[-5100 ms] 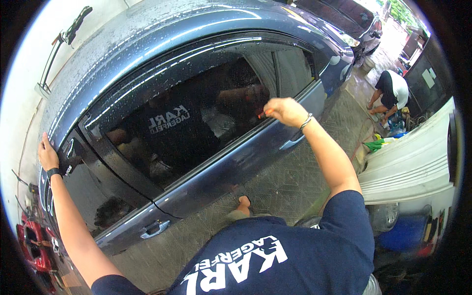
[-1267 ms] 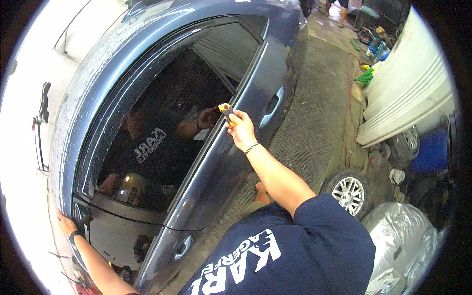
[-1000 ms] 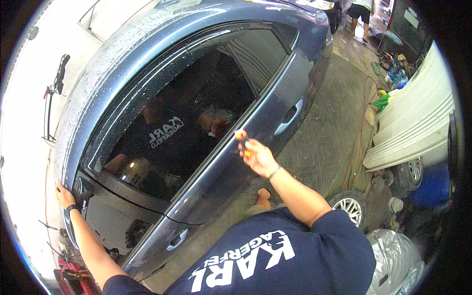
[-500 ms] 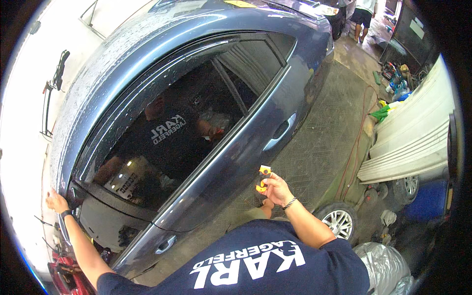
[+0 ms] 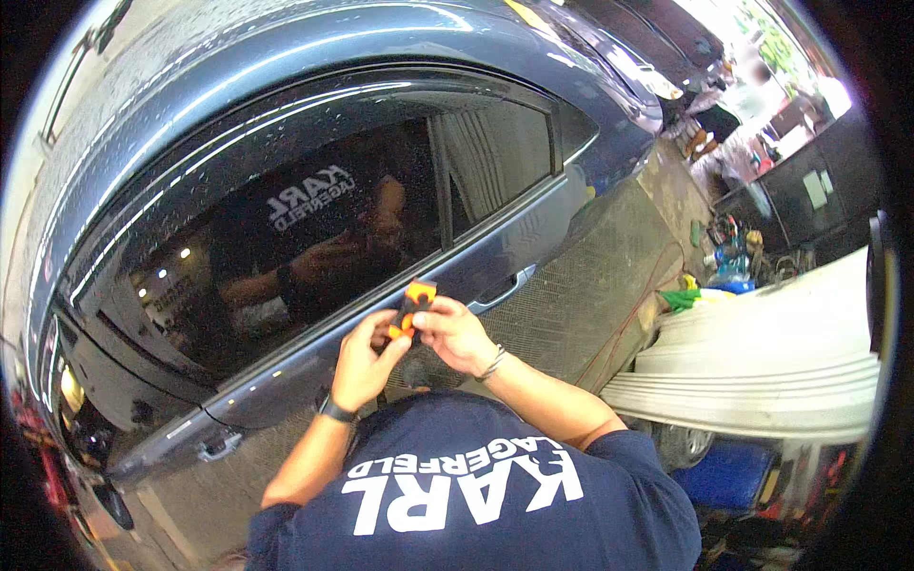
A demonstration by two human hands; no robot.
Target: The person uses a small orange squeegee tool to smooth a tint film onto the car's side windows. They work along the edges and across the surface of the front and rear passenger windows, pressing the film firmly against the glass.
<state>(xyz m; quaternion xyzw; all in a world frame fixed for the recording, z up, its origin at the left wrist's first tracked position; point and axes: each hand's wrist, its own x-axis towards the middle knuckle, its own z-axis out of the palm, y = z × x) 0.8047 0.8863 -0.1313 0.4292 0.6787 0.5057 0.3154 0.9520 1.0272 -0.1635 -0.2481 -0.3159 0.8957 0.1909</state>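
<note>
Both my hands meet in front of my chest, close to the side of a wet dark blue car. Between them is a small orange-and-black scraper, its wide orange end pointing up and away from me. My right hand grips its handle between thumb and fingers. My left hand closes its thumb and fingers on the lower end, and part of the handle is hidden by the fingers. Just beyond is the car's dark rear side window, beaded with water and reflecting my arms and shirt.
Door handles stick out from the car's side. On the right lie a stack of long white panels, a blue bin and a red hose. Tools and bottles clutter the back right. Another person is farther back.
My left hand has left the car's roof edge at the far left and come in to the scraper. My right hand has brought the scraper left, in front of me. The view has shifted.
</note>
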